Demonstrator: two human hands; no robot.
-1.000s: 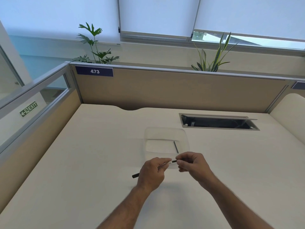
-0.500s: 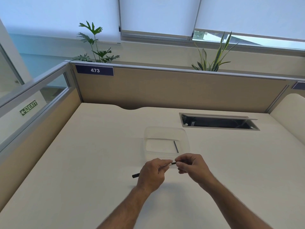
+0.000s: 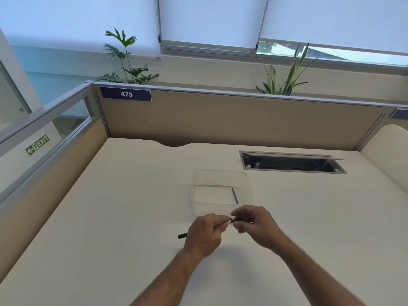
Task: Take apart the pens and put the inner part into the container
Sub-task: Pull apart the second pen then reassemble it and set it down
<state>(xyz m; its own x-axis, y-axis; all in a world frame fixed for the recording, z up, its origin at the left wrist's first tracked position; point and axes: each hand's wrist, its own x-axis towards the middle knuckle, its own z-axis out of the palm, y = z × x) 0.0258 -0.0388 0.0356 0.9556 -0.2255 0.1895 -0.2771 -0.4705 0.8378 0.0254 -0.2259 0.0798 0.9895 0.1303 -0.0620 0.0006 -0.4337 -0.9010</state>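
Both hands hold one pen just above the desk. My left hand point(image 3: 204, 234) grips the pen's barrel, whose black end point(image 3: 182, 235) sticks out to the left. My right hand point(image 3: 254, 224) pinches the pen's other, dark end point(image 3: 234, 220) between thumb and fingers. A pale stretch of the pen shows between the two hands. Just beyond the hands stands a clear plastic container point(image 3: 223, 177), with one thin dark inner part point(image 3: 235, 195) lying on its floor at the right side.
An open cable hatch point(image 3: 291, 164) is sunk into the desk at the back right. Beige partition walls point(image 3: 220, 120) close the desk at the back and left. A rounded white panel point(image 3: 388, 155) stands at the right.
The hands have shifted very slightly; my right hand has turned a little on the pen's end. The container and the part inside it have not moved.
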